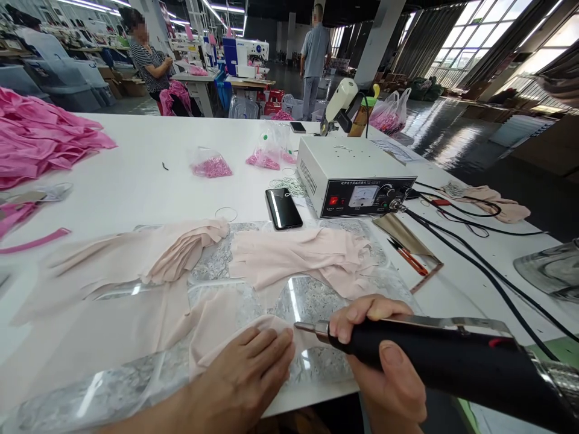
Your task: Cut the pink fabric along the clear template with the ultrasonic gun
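1. Head view, looking down at the near edge of a white table (136, 181), and both hands are in the picture.
2. Right hand (384, 367) is clenched around a black tool (434, 355), thumb on the side and fingers wrapped over the top, holding it nearly level.
3. The tool's metal tip (307, 327) points left and meets the edge of a pale pink cloth (217, 328).
4. Left hand (246, 374) lies flat and released on that cloth, fingers spread and pressing it down, fingertips just beside the tip.
5. The cloth sits at the near edge of the table on a clear patterned mat (312, 295), right between the two hands.
6. Further back on the mat lie two more bundles of the same pale cloth, one on the left (181, 247) and one on the right (316, 256).
7. Behind them a dark phone (283, 208) lies flat, just beside a white control box (353, 175) with a dial and knobs on its front.
8. Black cables (474, 265) run from the box across the right side of the table, past two pens (407, 256).
9. Small bags of pink bits (211, 166) sit mid-table, and a bright pink cloth pile (40, 138) fills the far left.
10. Two people stand well back in the workshop.
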The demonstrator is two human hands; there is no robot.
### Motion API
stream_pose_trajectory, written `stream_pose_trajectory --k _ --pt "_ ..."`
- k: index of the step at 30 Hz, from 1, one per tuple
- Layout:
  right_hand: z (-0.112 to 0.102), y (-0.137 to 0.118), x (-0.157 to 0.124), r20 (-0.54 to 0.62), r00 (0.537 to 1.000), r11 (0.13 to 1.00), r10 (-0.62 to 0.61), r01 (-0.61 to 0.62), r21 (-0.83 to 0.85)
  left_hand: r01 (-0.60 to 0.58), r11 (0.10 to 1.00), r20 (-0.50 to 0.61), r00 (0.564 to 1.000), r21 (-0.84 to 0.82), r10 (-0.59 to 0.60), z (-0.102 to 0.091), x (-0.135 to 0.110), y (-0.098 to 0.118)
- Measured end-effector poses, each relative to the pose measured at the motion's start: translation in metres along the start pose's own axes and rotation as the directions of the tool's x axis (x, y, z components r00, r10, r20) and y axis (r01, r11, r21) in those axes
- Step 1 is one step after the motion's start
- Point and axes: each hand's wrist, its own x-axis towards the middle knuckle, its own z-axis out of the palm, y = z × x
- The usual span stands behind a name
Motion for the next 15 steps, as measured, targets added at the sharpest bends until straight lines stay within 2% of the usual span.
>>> stream_pose_trajectory --k 5,8,11,15 --pt "-0.012 -0.011 -0.004 -0.151 0.988 1.0 0.014 -0.013 0.004 0.029 0.996 -0.057 0.998 -0.085 -0.034 -0.015 0.002 -0.003" --pt "-0.022 -0.018 -0.011 -0.22 0.974 0.999 0.048 -0.046 0.015 0.169 0.981 -0.067 0.982 -0.09 -0.175 -0.026 -0.004 -0.012" --pt "-0.029 -0.02 -0.016 -0.269 0.961 0.998 0.061 -0.056 0.025 0.345 0.935 -0.056 0.935 -0.086 -0.35 -0.029 -0.018 -0.025" --pt "-0.041 -0.013 -0.02 -0.287 0.956 0.996 0.057 -0.034 0.084 0.468 0.88 0.033 0.884 -0.078 -0.467 -0.025 -0.031 -0.031"
